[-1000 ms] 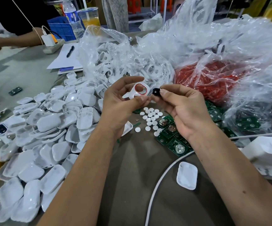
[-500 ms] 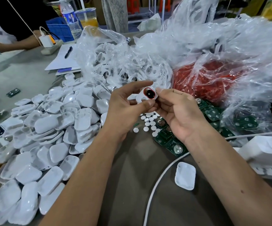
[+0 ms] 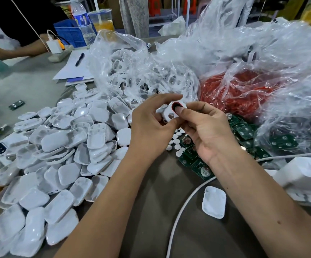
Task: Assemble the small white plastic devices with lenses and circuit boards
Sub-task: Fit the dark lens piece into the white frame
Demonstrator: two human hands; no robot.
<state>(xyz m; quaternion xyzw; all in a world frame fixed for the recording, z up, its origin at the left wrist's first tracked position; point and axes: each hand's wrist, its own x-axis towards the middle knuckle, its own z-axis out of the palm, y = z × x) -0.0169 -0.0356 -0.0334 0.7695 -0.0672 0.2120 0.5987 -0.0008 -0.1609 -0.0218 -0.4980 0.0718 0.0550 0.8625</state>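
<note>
Nearest, a lone white shell (image 3: pixel 213 202) lies hollow side up beside a white cable (image 3: pixel 180 211), apparently set apart within easy reach. Further out, the left hand (image 3: pixel 151 127) grasps the white housing (image 3: pixel 169 113) between thumb and fingers, tilting its red-ringed opening toward the person, probably so the seat stays visible. The right hand (image 3: pixel 206 127) pinches the housing too, its thumb tip pressing on the dark lens (image 3: pixel 177 107) in that ring; this looks like seating the lens. Just under the hands lie small white discs (image 3: pixel 175 141) and green circuit boards (image 3: pixel 197 162), the next parts close by. Left, a heap of white shells (image 3: pixel 67 146) spreads wide. Beyond, plastic bags (image 3: pixel 225 62) hold more housings and red parts.
</note>
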